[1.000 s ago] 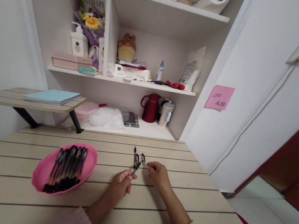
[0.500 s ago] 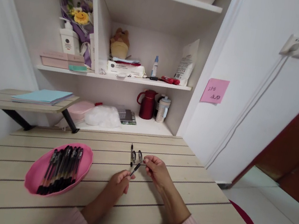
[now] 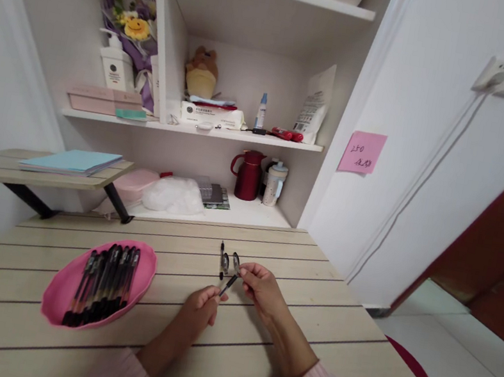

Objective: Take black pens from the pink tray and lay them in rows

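My left hand (image 3: 200, 309) is closed around a pen (image 3: 228, 284), whose black end points up and away to the right. Just beyond it, my right hand (image 3: 260, 286) has thumb and forefinger pinched together. Its fingertips meet the lower edge of a dark-rimmed oval piece (image 3: 235, 262); what exactly they grip is too small to make out. A similar dark oval (image 3: 226, 263) is beside that one. Another thin black pen (image 3: 221, 253) lies on the table close to the ovals.
A pink scalloped tray (image 3: 148, 274) on the left holds several black pens (image 3: 106, 283). Behind the wooden tabletop (image 3: 280, 362) is a white shelf unit with a red jug (image 3: 248, 176) and a lidded cup (image 3: 275, 184). Light blue paper (image 3: 72, 161) lies on a small raised stand.
My right hand has shifted very slightly left, staying pinched by the oval piece. My left hand keeps its hold on the pen in the same place.
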Demonstrator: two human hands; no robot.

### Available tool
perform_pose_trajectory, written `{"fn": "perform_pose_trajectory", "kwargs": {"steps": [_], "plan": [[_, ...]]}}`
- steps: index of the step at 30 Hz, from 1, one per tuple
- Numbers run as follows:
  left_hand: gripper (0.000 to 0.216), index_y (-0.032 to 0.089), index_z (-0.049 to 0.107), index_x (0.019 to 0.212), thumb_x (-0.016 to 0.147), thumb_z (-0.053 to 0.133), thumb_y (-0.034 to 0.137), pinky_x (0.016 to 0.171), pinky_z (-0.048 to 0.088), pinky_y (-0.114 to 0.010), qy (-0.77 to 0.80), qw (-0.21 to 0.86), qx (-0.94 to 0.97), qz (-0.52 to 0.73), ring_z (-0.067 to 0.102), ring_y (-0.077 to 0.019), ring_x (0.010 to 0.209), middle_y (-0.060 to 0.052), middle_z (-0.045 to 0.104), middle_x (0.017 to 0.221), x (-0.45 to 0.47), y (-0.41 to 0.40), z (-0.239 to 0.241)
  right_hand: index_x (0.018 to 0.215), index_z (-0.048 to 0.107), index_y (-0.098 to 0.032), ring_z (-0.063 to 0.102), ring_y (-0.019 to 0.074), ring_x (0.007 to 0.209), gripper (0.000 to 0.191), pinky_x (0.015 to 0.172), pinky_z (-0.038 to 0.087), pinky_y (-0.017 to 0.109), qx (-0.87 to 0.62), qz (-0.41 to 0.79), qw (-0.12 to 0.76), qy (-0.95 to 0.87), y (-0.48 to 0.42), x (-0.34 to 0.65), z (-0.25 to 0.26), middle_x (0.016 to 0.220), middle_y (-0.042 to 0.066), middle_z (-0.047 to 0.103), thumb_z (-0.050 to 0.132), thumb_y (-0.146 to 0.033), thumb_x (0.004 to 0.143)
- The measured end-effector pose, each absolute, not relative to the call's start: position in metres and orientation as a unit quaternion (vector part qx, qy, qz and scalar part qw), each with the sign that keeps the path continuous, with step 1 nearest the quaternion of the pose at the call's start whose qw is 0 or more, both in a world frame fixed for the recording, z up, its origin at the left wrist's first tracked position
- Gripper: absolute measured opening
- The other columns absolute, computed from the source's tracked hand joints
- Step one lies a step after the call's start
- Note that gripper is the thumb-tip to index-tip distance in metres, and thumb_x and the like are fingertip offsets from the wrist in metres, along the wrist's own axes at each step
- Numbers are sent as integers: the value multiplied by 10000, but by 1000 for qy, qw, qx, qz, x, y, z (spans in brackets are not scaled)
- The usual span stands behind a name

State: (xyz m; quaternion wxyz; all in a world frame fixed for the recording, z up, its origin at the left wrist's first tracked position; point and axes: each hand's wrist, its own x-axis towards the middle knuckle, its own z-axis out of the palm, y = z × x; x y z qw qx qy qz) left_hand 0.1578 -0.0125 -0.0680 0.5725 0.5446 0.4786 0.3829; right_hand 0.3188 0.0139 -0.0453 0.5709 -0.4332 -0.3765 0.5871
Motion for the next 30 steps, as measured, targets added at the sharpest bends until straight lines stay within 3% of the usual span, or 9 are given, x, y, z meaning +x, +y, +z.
{"fn": "perform_pose_trajectory", "kwargs": {"steps": [7,23,30], "plan": [[296,146,632,914,724,510,338,407,114,-222,471,575,544,388,199,-65,337,86,411,374,158,-12,-69,738,625,-149,374,35,403,330,382,220,165,-430,593,567,-377,11,317,-45,499,-56,496,771,-366,537],[246,143,645,838,724,537,331,410,158,-217,460,548,567,409,262,-74,370,70,422,400,157,-17,-64,636,563,-156,387,53,401,346,393,213,187,-449,583,542,-406,8,318,-46,464,-55,480,769,-417,538],[282,149,626,894,739,505,350,395,119,-216,457,572,557,392,203,-61,345,82,406,390,156,-16,-65,828,660,-143,416,60,436,384,407,233,191,-382,640,531,-403,9,321,-46,535,-17,554,768,-396,560]]}}
